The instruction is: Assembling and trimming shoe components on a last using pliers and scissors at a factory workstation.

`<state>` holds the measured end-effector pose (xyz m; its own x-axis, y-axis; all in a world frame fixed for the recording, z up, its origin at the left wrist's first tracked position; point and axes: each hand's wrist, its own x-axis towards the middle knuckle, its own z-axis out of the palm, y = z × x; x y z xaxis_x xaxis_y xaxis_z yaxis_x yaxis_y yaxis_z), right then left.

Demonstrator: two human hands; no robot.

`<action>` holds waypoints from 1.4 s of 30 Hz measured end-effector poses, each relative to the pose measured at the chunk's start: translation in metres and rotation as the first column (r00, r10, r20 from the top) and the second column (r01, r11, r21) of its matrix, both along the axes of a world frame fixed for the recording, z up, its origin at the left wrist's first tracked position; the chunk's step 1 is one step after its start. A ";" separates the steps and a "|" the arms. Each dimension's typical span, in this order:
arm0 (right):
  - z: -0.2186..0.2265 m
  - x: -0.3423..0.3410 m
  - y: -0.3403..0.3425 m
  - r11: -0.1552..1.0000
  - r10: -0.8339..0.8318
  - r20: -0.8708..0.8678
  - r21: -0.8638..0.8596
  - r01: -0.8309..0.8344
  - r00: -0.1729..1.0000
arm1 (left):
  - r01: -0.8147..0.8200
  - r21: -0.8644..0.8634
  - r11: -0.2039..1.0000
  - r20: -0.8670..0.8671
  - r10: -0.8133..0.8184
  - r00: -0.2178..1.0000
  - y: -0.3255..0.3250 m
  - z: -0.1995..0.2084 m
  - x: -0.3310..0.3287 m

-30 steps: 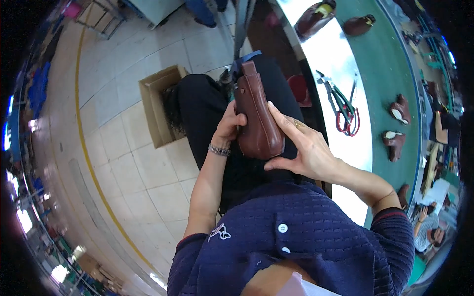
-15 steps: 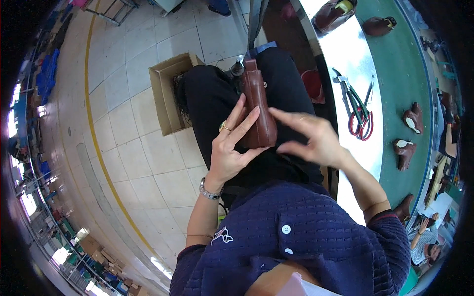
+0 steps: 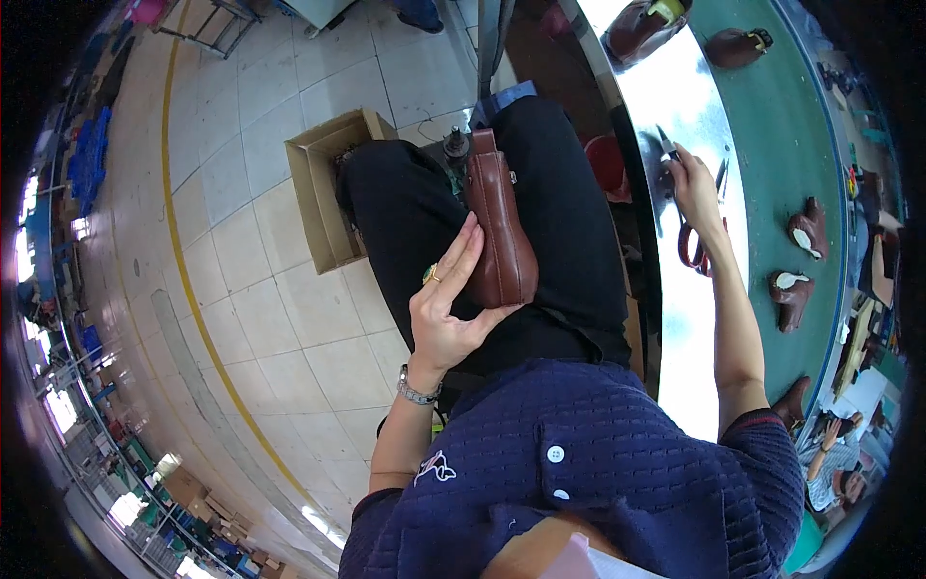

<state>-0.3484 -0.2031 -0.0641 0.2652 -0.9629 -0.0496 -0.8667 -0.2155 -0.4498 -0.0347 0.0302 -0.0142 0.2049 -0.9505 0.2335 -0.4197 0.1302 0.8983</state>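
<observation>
A brown leather boot with a stitched seam down its middle rests upright between my thighs, a strap-like tab at its far end. My left hand holds it from the left, fingers along its side and thumb under its near end. On the shiny metal bench top to the right, my right hand is closed around a hand tool whose pointed tip shows past the fingers; its handle is hidden. Beneath that wrist show the red-handled scissors, partly covered.
An open cardboard box stands on the tiled floor at my left. Beyond the metal bench runs a green belt carrying several brown leather boots. A dark metal post rises ahead. A red bucket sits under the bench.
My right hand has left the boot's side and moved right and forward onto the tools on the bench. My left hand still holds the boot, which sits slightly nearer to me.
</observation>
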 end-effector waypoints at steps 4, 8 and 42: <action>0.066 0.039 0.032 0.781 -0.170 0.500 0.594 -0.194 0.849 | -0.024 0.003 1.000 0.013 0.024 1.000 0.001 0.001 0.000; 0.099 0.089 0.080 0.288 -0.171 0.608 0.783 -0.551 0.775 | -0.021 0.017 1.000 0.063 0.020 0.998 -0.001 0.005 -0.001; 0.096 0.130 0.128 0.301 -0.108 0.588 0.788 -0.537 0.802 | -0.091 -0.033 0.995 0.185 0.096 0.978 0.004 0.010 0.003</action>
<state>-0.2180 -0.0747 0.0318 0.7427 -0.2712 -0.6122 -0.4614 0.4553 -0.7614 -0.0319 0.0341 -0.0041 0.2433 -0.9228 0.2988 -0.5906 0.1034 0.8003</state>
